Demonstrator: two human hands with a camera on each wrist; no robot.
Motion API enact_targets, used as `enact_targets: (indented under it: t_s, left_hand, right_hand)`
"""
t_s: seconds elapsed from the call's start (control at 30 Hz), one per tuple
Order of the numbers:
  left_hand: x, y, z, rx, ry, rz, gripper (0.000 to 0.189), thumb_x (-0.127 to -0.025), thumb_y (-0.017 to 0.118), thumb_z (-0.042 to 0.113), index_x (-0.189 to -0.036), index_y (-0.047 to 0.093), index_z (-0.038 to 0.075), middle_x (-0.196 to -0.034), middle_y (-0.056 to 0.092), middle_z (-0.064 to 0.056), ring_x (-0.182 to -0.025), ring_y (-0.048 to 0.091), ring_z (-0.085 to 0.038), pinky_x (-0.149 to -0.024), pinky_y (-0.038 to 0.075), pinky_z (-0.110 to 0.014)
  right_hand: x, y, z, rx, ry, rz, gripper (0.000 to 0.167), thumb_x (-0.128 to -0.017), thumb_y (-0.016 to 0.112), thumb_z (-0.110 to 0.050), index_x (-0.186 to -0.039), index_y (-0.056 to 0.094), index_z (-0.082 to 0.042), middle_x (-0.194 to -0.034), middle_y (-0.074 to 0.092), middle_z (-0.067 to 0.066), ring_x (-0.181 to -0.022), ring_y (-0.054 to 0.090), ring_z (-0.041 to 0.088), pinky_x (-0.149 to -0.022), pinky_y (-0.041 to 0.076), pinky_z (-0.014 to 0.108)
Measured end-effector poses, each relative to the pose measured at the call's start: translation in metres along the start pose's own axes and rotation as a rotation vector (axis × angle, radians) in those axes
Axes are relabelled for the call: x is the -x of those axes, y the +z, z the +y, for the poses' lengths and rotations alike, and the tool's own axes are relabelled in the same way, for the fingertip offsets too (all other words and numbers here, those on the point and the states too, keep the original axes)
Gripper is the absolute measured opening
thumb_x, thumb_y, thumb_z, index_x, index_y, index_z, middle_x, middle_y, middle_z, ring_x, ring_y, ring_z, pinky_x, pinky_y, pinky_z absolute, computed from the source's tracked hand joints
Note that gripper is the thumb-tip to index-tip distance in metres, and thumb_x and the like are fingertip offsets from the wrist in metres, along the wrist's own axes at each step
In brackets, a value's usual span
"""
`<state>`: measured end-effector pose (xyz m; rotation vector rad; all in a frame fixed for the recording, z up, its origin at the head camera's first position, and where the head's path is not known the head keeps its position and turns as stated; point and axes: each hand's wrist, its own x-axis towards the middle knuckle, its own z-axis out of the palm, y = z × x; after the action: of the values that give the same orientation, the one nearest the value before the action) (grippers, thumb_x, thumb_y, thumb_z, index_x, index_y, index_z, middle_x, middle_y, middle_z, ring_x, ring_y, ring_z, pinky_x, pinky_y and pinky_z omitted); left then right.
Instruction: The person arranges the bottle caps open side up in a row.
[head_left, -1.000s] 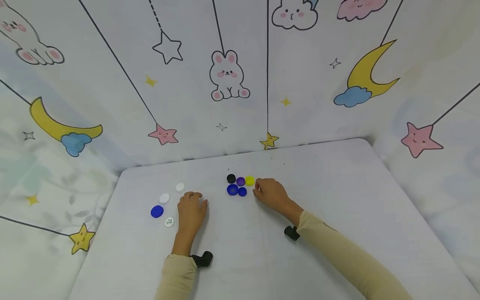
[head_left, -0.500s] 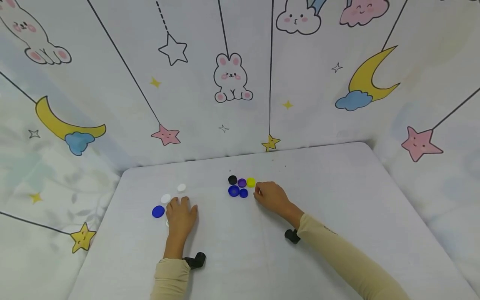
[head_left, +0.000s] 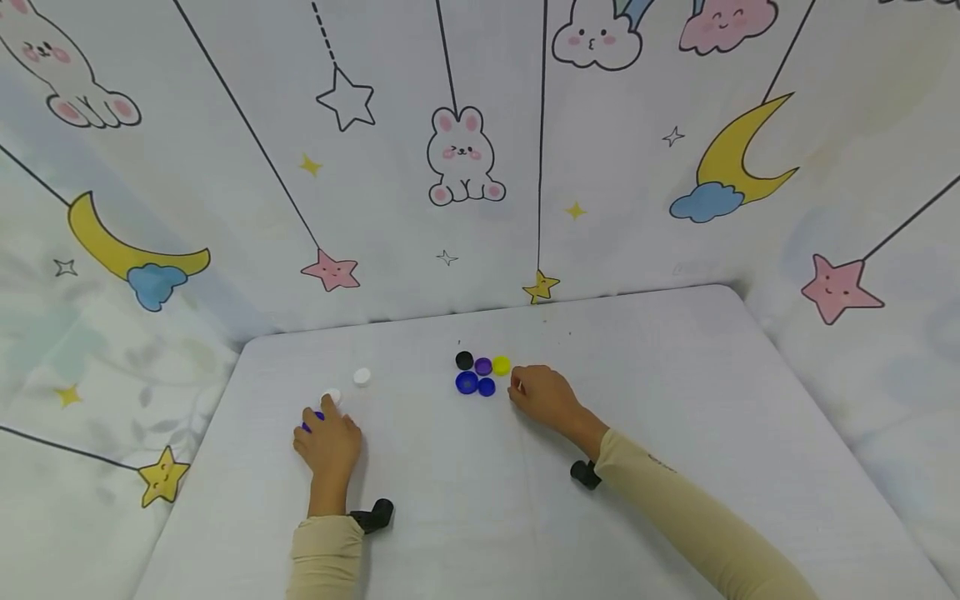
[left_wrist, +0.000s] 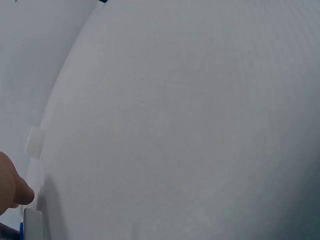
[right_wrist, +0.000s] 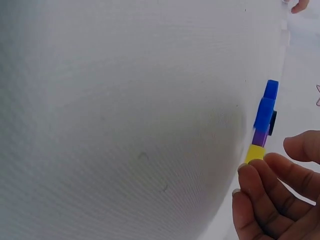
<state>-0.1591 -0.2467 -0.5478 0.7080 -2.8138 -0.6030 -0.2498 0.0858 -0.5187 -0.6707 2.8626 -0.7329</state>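
Observation:
My left hand (head_left: 327,448) reaches over the left group of bottle caps, fingers spread and pointing away. A blue cap (head_left: 318,416) shows between its fingers, and a white cap (head_left: 332,396) lies right at a fingertip. The white cap with printing is hidden beneath this hand in the head view. My right hand (head_left: 546,396) rests beside the yellow cap (head_left: 501,365), its fingers loosely curled with nothing between them. Next to the yellow cap sit a purple cap (head_left: 483,366), a black cap (head_left: 464,360), a larger blue cap (head_left: 467,382) and a small blue cap (head_left: 487,387), bunched together.
Another white cap (head_left: 362,377) lies apart, between the two groups. The table (head_left: 675,375) has a white cover, and its far edge meets a cloth backdrop (head_left: 390,208) printed with rabbits, stars and moons. A black wrist camera (head_left: 372,516) sticks out from the left sleeve.
My left hand has moved left across the table, from beside the printed white cap to over it and the blue cap. The right hand stays beside the yellow cap.

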Motion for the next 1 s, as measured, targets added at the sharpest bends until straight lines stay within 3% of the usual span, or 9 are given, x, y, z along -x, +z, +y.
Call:
enact_targets:
  t_s: [0.2, 0.6, 0.8, 1.0]
  left_hand:
    - [0.0, -0.001, -0.004, -0.01, -0.012, -0.031, 0.057, -0.084, 0.051, -0.003, -0.139, 0.036, -0.006, -0.132, 0.03, -0.044, -0.115, 0.031, -0.063, -0.094, 0.029, -0.068]
    - [0.004, -0.007, -0.007, -0.023, 0.028, 0.095, 0.043, -0.081, 0.049, -0.009, -0.124, 0.051, -0.012, -0.116, 0.046, -0.042, -0.103, 0.044, -0.058, -0.087, 0.036, -0.064]
    - [0.005, -0.007, -0.009, -0.017, 0.023, 0.112, 0.044, -0.082, 0.049, -0.009, -0.125, 0.049, -0.014, -0.116, 0.047, -0.042, -0.103, 0.046, -0.059, -0.087, 0.037, -0.064]
    - [0.007, -0.008, -0.013, 0.038, 0.034, 0.17, 0.044, -0.082, 0.051, -0.011, -0.125, 0.047, -0.013, -0.114, 0.047, -0.041, -0.101, 0.044, -0.057, -0.087, 0.036, -0.063]
  right_hand:
    - [0.0, 0.004, 0.001, -0.012, 0.001, 0.007, 0.008, -0.092, 0.066, -0.018, -0.088, 0.067, -0.011, -0.067, 0.056, -0.004, -0.061, 0.049, 0.011, -0.055, 0.042, 0.025]
    - [0.002, 0.005, 0.002, 0.0, 0.01, -0.004, 0.009, -0.092, 0.066, -0.019, -0.09, 0.067, -0.011, -0.067, 0.055, -0.003, -0.06, 0.049, 0.011, -0.055, 0.042, 0.025]
    - [0.003, 0.005, 0.004, -0.004, 0.006, 0.001, 0.008, -0.092, 0.066, -0.019, -0.089, 0.066, -0.011, -0.067, 0.055, -0.003, -0.06, 0.049, 0.011, -0.055, 0.042, 0.025]
    - [0.003, 0.005, 0.003, -0.008, 0.0, 0.006, 0.008, -0.092, 0.066, -0.019, -0.089, 0.067, -0.012, -0.067, 0.055, -0.004, -0.061, 0.049, 0.011, -0.055, 0.042, 0.025]
